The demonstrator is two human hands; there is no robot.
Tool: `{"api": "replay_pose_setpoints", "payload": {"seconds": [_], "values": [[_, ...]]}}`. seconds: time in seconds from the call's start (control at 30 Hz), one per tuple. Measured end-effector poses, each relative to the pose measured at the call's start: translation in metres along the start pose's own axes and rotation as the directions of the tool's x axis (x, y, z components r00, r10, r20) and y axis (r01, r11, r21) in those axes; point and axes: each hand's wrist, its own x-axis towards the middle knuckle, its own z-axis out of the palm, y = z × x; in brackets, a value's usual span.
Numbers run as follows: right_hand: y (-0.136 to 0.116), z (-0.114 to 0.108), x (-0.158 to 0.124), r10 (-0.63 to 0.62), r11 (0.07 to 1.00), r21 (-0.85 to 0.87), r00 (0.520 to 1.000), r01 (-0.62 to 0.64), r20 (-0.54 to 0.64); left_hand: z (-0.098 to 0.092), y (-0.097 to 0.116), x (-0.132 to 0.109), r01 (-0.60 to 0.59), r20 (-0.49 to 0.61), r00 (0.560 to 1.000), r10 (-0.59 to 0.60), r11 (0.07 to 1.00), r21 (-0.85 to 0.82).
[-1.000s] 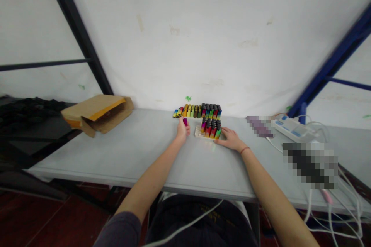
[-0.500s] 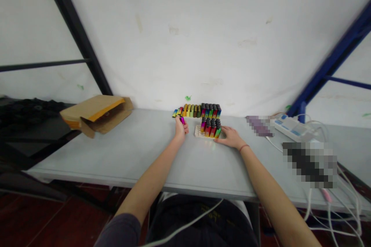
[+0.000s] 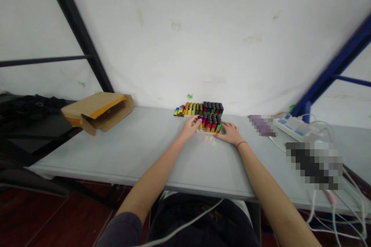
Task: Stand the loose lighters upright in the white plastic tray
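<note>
As seen from the head view, works at a pale tray (image 3: 200, 131) of upright lighters (image 3: 213, 126), set near the middle of the surface (image 3: 139, 142), towards its back edge. Pinches a purple lighter (image 3: 200, 121) between thumb and fingers of the left hand (image 3: 190, 127), at the left side of the packed rows. Lays the right hand (image 3: 232, 134) loosely spread against the tray's right side, with thumb at its front, apparently steadying it. Seems mostly filled, to judge from the rows; leaves slots bare at the tray's front left corner. Has more lighters beyond, along the back edge: black-topped lighters (image 3: 213, 107) in a block, yellow-topped lighters (image 3: 193, 109) left of these, then a small lying pile (image 3: 179, 111) farther left. Cannot tell seating of the purple lighter in any slot, owing to fingers over it. Cannot count individual lighters at such small scale. Shows 2 pixelated items (image 3: 311, 166) near the surface's right end, unreadable, near a power strip (image 3: 294, 129).
</note>
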Motion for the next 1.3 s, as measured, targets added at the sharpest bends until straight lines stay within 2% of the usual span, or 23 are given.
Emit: {"api": "replay_pose_setpoints", "payload": {"seconds": [0.1, 0.33, 0.53, 0.7, 0.8, 0.87, 1.0, 1.13, 1.3], "values": [[0.000, 0.000, -0.003, -0.011, 1.000, 0.015, 1.000, 0.011, -0.003, 0.001, -0.002, -0.002, -0.010, 0.066, 0.998, 0.012, 1.000, -0.017], [-0.002, -0.003, -0.006, -0.028, 0.998, 0.056, 1.000, 0.028, -0.006, 0.001, -0.002, -0.003, -0.030, 0.079, 0.996, 0.029, 0.999, 0.020], [-0.002, -0.002, -0.006, -0.033, 0.997, 0.066, 0.999, 0.032, 0.000, 0.004, 0.001, -0.007, -0.127, 0.144, 0.983, 0.110, 0.985, 0.114], [-0.002, -0.003, -0.007, -0.029, 0.997, 0.068, 1.000, 0.029, -0.003, -0.002, 0.005, -0.002, -0.076, 0.079, 0.994, 0.068, 0.992, 0.100], [-0.003, -0.004, -0.008, -0.031, 0.997, 0.070, 1.000, 0.031, 0.000, -0.024, 0.005, 0.019, -0.099, -0.092, 0.988, 0.121, 0.972, 0.214], [-0.004, -0.004, -0.008, -0.029, 0.997, 0.070, 1.000, 0.029, -0.003, -0.043, 0.002, 0.039, -0.026, -0.219, 0.969, 0.117, 0.925, 0.380], [-0.003, -0.003, -0.008, -0.035, 0.996, 0.076, 0.999, 0.035, -0.008, -0.071, -0.010, 0.074, 0.163, -0.219, 0.976, -0.019, 0.731, 0.662], [-0.001, -0.003, -0.008, -0.039, 0.996, 0.074, 0.999, 0.040, -0.015, -0.075, -0.021, 0.093, 0.235, -0.183, 0.972, -0.148, 0.579, 0.781], [-0.001, -0.004, -0.009, -0.040, 0.996, 0.083, 0.999, 0.041, -0.019, -0.073, -0.028, 0.100, 0.211, -0.119, 0.971, -0.209, 0.502, 0.839]]}}
